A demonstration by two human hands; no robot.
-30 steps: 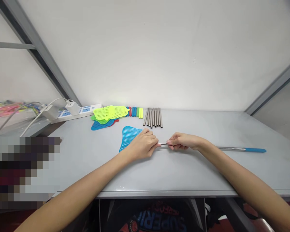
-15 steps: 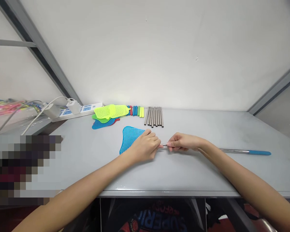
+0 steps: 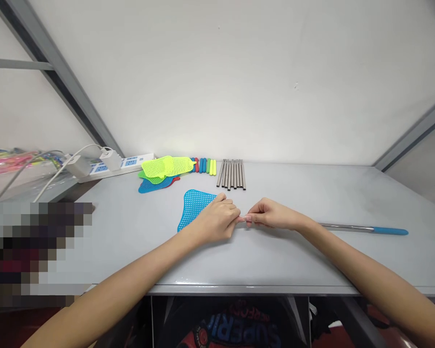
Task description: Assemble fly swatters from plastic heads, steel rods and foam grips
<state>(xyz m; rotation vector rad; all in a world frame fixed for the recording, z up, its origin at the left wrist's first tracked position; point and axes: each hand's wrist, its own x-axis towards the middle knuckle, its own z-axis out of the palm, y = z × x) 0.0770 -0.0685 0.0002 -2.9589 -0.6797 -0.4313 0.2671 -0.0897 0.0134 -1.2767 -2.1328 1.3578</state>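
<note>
Clamping left hand [image 3: 218, 217] on blue swatter [image 3: 194, 208], pinching metal rod [image 3: 348, 227] with right hand [image 3: 270, 214], between front and back edges of tabletop [image 3: 261, 263], with blue grip [image 3: 390, 231] toward right edge

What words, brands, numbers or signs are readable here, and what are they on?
Dark cloth: seemingly "SUPER", in dim blue letters; the rest unclear.
Red letters above the blue: too blurred to read surely.
Round badge: too small to read.
Power strip: any markings too small to read.
</note>
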